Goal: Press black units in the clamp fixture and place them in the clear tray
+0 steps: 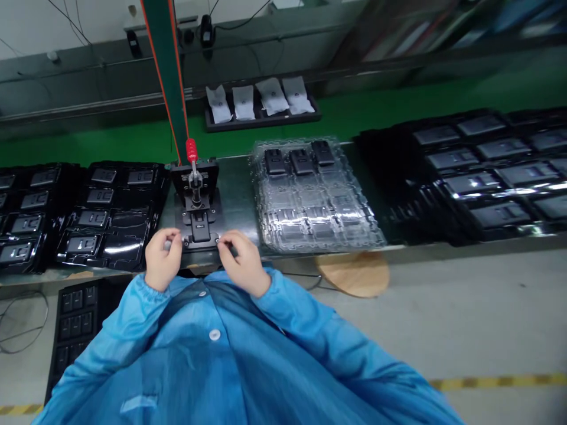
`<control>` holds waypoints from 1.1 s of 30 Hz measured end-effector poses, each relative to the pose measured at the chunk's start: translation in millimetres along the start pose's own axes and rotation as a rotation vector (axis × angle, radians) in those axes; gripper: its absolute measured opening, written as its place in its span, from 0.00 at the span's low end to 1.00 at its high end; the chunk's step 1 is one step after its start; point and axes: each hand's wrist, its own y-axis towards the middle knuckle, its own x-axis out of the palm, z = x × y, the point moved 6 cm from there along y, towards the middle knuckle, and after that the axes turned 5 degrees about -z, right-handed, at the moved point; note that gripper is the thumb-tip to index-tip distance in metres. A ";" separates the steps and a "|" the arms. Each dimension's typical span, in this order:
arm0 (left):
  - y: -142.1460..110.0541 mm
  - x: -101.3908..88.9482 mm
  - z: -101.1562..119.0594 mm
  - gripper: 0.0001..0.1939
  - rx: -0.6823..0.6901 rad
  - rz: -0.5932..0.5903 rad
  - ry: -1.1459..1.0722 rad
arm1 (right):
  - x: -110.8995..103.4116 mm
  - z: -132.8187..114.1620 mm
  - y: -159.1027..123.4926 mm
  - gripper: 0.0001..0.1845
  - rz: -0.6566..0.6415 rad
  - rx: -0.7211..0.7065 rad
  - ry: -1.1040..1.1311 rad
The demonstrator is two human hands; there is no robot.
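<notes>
A black clamp fixture (196,203) with a red-handled lever (192,151) stands at the bench's front edge. A small black part (200,226) sits in its nest. My left hand (162,260) rests at the fixture's left front corner with its fingers curled. At the right front corner lies my right hand (241,262), fingers curled too, tips by the fixture's edge. What the fingers pinch, if anything, is too small to make out. Blue smock sleeves cover both arms.
Black trays (110,212) with black parts lie left of the fixture. A stack of clear blister trays (314,200) holding three black parts lies right of it, then more black trays (487,171). Behind runs a green conveyor (354,118) with a tray of white bags (261,100). A wooden stool (354,273) stands below.
</notes>
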 end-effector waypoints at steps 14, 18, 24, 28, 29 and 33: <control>-93.0 -72.3 -57.4 0.13 -0.197 -0.040 0.089 | 33.1 22.2 49.5 0.13 -0.347 0.343 -0.557; -51.3 -69.9 -39.8 0.14 -0.196 -0.115 0.066 | 42.0 29.0 51.3 0.16 -0.361 0.387 -0.549; 12.6 -9.0 -8.3 0.14 -0.119 -0.361 0.074 | 42.5 43.8 53.3 0.13 -0.318 0.466 -0.417; 30.1 32.7 -21.2 0.14 -0.185 -0.457 0.070 | 42.4 53.9 55.0 0.13 -0.263 0.487 -0.299; 30.6 41.1 -26.4 0.14 -0.203 -0.477 0.041 | 42.6 56.2 55.7 0.13 -0.250 0.489 -0.275; 26.7 58.6 -42.9 0.15 -0.260 -0.462 -0.038 | 43.8 64.3 58.1 0.12 -0.217 0.509 -0.185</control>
